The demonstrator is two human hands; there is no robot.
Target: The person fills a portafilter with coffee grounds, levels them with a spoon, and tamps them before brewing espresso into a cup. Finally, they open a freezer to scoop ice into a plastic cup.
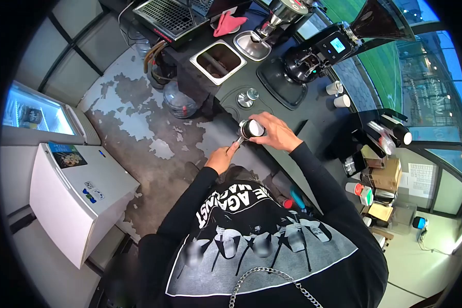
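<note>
Just over the counter's front edge, my left hand (220, 159) is closed around the handle of a portafilter (241, 137). My right hand (277, 132) grips a round black piece with a white top (256, 128) at the portafilter's basket, thumb and fingers on its rim. Whether that piece is a leveler or a dosing cup cannot be made out. The basket's inside is hidden beneath it. Beyond my hands a silver tamper (248, 98) stands on a dark mat on the counter.
A knock-box bin (218, 61) is set in the counter, near a pink cloth (230, 23) and an espresso machine's drip tray (164, 18). A black coffee grinder (313, 56) and paper cups (342, 100) stand farther right. On the floor side are a water jug (179, 101) and white fridge (87, 190).
</note>
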